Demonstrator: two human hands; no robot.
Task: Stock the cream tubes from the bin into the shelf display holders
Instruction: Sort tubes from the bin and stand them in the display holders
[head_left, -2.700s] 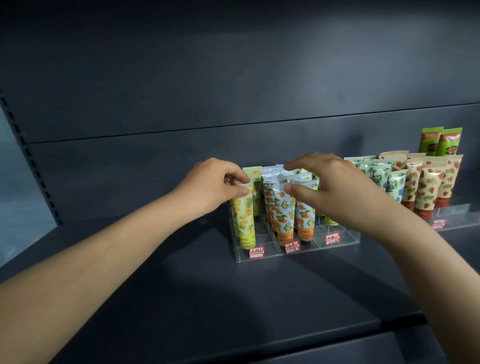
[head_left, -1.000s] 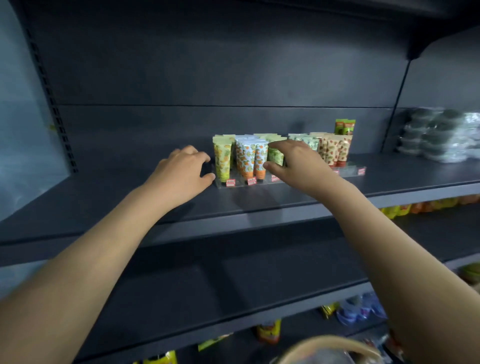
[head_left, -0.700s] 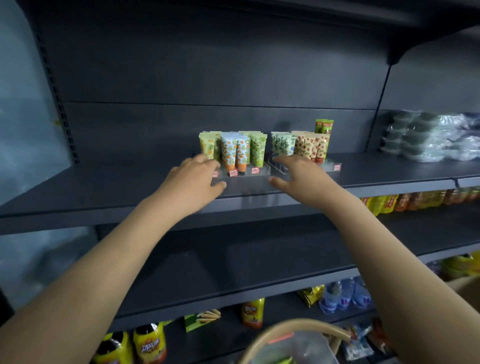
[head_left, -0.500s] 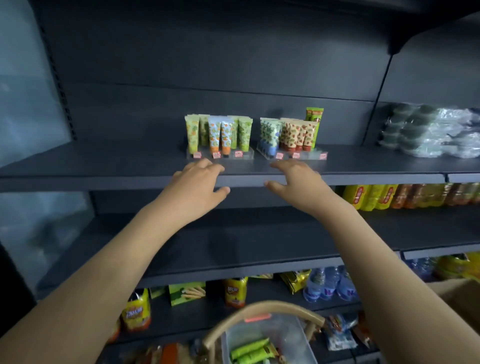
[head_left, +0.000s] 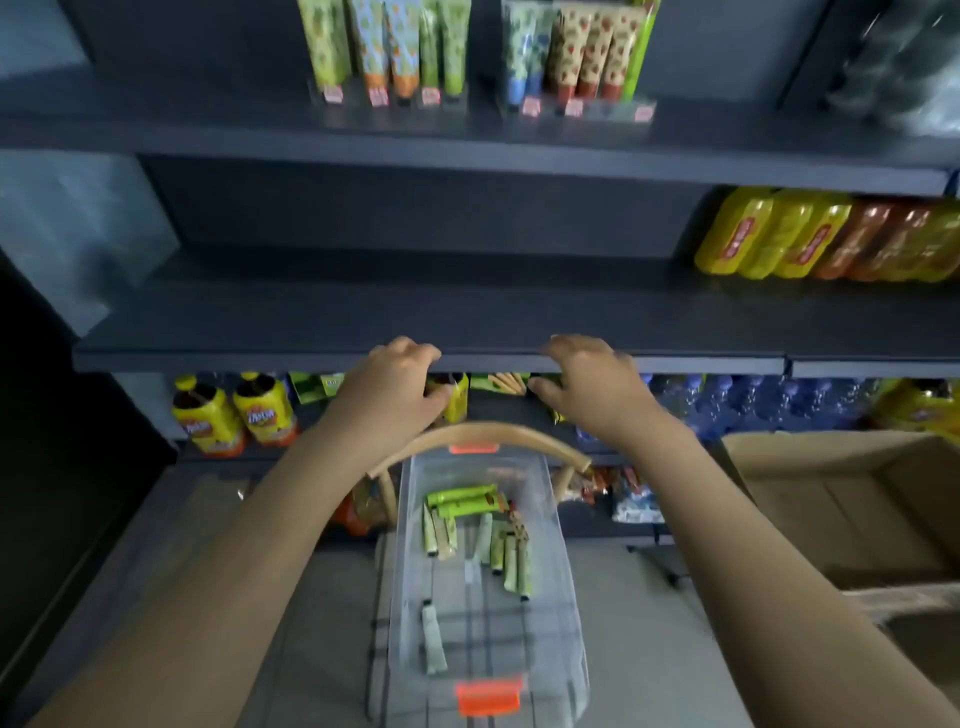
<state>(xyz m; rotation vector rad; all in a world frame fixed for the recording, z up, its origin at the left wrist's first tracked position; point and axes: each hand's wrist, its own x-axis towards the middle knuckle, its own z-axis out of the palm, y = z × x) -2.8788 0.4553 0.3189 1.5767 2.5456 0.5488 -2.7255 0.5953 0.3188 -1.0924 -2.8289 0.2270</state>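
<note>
Clear plastic makes up the bin (head_left: 558, 561) in the lower middle of the frame, and a good dozen cream tubes (head_left: 488, 540) lie loose in its bottom, most heaped toward the far end and one pale tube (head_left: 434, 644) lying alone nearer the orange latch (head_left: 488, 696). Up at the top edge of the frame, two see-through display holders (head_left: 387, 101) stand side by side on the highest shelf, already packed with upright tubes (head_left: 384, 47) behind small price tags.

I would call the job well under way but not finished: the holders look fairly full, yet plenty of stock waits in the bin.

Both hands hang above the bin's far end, in front of the middle shelf (head_left: 415, 322). The left hand (head_left: 387, 397) and the right hand (head_left: 592, 392) hold nothing, their fingers loosely bent and pointing down.

A tan curved handle (head_left: 483, 434) arches across the bin just below the hands, so a reach into the tubes has to pass in front of it or under it. The middle shelf's front edge juts out between bin and holders, something to clear on the way up.

Around them: yellow and orange bottles (head_left: 810, 239) at the right, yellow-labelled jars (head_left: 234, 413) at lower left, water bottles (head_left: 727, 400), and an open cardboard box (head_left: 852, 499) at the right edge.
</note>
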